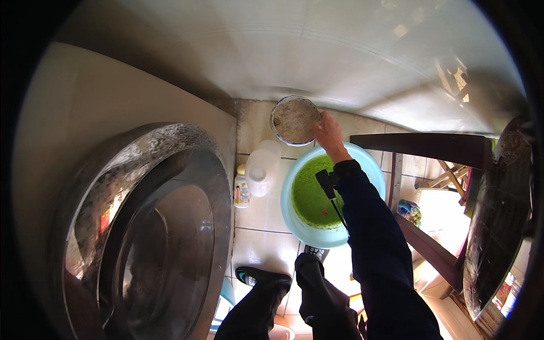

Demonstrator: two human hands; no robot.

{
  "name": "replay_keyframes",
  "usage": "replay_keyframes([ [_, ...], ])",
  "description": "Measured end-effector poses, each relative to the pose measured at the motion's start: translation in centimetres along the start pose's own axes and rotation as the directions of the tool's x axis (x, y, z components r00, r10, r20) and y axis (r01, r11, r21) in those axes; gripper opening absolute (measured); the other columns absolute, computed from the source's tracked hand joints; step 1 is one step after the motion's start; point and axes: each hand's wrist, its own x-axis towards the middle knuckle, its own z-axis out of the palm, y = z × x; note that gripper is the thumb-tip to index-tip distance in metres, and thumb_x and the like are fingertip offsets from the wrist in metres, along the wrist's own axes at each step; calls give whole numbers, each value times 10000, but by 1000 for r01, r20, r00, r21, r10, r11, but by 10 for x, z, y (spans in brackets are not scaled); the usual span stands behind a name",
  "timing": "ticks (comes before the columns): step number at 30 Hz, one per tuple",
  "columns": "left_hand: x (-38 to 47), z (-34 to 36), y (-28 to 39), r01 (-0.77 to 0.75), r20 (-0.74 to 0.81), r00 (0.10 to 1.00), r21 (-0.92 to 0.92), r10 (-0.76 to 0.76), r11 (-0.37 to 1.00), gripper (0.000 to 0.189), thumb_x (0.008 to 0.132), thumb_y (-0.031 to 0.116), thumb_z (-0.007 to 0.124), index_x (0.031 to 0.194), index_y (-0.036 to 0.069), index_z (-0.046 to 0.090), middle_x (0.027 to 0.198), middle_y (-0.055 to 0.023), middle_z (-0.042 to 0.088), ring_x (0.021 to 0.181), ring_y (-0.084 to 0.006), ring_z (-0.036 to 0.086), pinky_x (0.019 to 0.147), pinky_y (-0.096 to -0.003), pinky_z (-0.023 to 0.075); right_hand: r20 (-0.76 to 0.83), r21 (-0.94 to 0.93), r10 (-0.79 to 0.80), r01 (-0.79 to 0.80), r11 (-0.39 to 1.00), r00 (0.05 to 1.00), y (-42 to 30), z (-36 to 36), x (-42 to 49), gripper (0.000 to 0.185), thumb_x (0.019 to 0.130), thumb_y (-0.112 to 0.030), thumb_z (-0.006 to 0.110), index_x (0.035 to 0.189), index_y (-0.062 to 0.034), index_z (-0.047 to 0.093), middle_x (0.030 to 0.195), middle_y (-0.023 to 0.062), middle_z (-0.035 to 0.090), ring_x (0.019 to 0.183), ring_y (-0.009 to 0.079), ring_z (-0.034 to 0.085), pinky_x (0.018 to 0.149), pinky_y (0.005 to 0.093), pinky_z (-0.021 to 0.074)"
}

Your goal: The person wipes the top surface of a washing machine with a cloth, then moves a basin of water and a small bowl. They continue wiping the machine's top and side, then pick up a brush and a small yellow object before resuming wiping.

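My right hand (330, 134), in a dark sleeve, has hold of the right rim of a round container (294, 121). Beige, meal-like powder fills much of that container, which is by the wall. Below my forearm is a light blue plastic basin (290, 221) with a bright green, finely chopped mass (312, 191) in it. A small reddish bit shows on the green. Over the basin, beside my cuff, is a black handle-like piece (325, 183) with a thin stem; whether it hangs from my sleeve or rests in the basin cannot be told. My left hand is out of view.
A white plastic jug (261, 168) and a white bottle with a yellow cap (241, 189) are left of the basin. A front-loading washing machine (216, 127) fills the left. Dark wooden furniture framing (425, 144) stands right. My slippered foot (261, 275) is on the tiled floor (259, 244).
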Motion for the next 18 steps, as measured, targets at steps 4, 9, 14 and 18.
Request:
replay_keyframes([
  [4, -21, -3, -2, -112, 222, 971, 89, 89, 990, 248, 1009, 282, 612, 1102, 53, 639, 774, -54, 666, 549, -108, 593, 496, -225, 474, 19, 243, 44, -47, 969, 999, -39, -50, -76, 245, 874, -221, 555, 1065, -72, 513, 827, 235, 646, 853, 484, 614, 733, 582, 456],
  [9, -49, 1, 10, -50, 449, 893, 19, 36, 999, 252, 1006, 211, 599, 1198, 49, 618, 1022, -141, 679, 801, -191, 665, 710, -298, 541, 108, 457, 87, -127, 880, 990, -84, -136, -221, 240, 875, -128, 574, 1081, -19, 516, 688, 182, 578, 605, 359, 606, 589, 470, 459],
  [14, -124, -5, 34, -85, 698, 714, 1, 60, 996, 372, 1007, 123, 567, 1341, -29, 503, 1196, -160, 648, 1009, -237, 684, 864, -345, 570, 358, 425, 28, -189, 885, 933, -146, -263, -360, 287, 868, -62, 594, 1139, 1, 520, 684, 143, 588, 550, 235, 576, 548, 369, 465],
  [18, -184, -19, 47, -238, 811, 521, -161, 266, 958, 487, 1026, 129, 544, 1465, 4, 376, 1443, -141, 491, 1223, -245, 588, 984, -377, 527, 578, 313, -93, -115, 943, 811, -215, -360, -426, 322, 864, -49, 615, 1163, 20, 517, 749, 164, 645, 619, 245, 641, 580, 359, 497],
])
